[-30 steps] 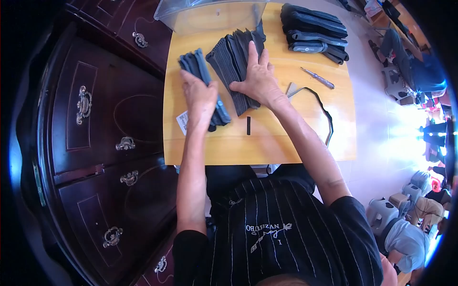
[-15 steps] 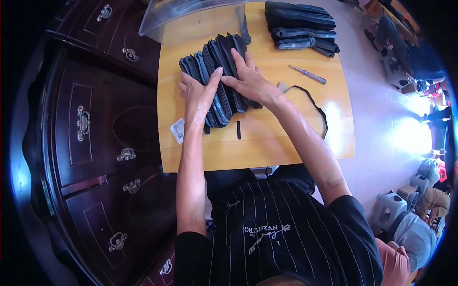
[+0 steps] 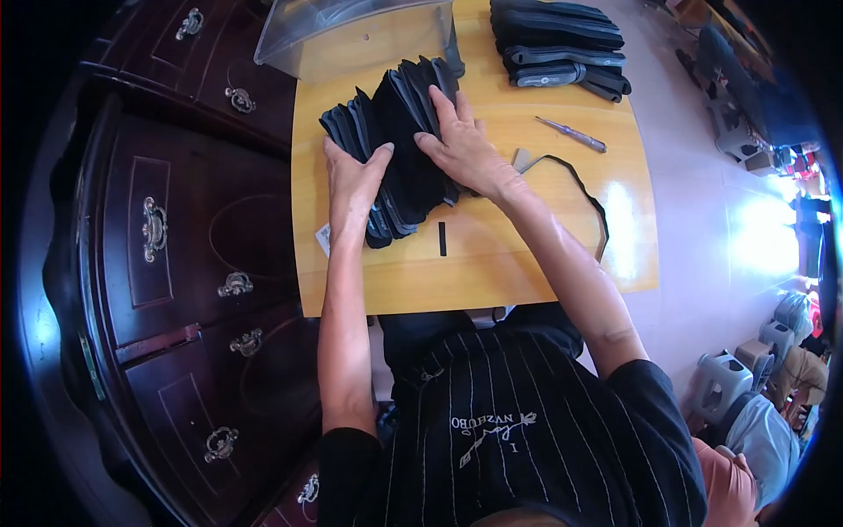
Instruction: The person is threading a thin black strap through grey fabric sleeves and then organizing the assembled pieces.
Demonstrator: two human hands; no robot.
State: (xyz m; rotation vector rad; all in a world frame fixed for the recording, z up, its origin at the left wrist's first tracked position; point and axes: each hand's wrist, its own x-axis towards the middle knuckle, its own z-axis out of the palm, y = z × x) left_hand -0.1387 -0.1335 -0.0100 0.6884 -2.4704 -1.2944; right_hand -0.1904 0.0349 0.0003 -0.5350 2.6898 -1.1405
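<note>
A row of folded black and grey fabric pieces (image 3: 406, 145) stands on edge on the wooden table, pressed together like pages. My left hand (image 3: 353, 183) spans the left part of the row, thumb on top and the other fingers over its outer side. On the right part lies my right hand (image 3: 470, 151), its thumb on the inner side and fingers stretched over the far end. Between the two thumbs a wide black face of fabric shows. The pieces' exact kind cannot be made out. Near the row lie a short black strip (image 3: 443, 239) and a partly covered white label (image 3: 323, 237).
A second stack of folded dark fabric (image 3: 558, 44) lies at the far right of the table (image 3: 527, 272). Nearby are a slim screwdriver (image 3: 571, 134) and a black cord (image 3: 580, 189). A clear plastic bin (image 3: 360, 35) stands behind; a dark drawer cabinet (image 3: 193, 202) borders the left.
My left hand has moved slightly left and the thumbs have drawn apart. The row has spread in its middle, showing a broader black face between the two hands.
</note>
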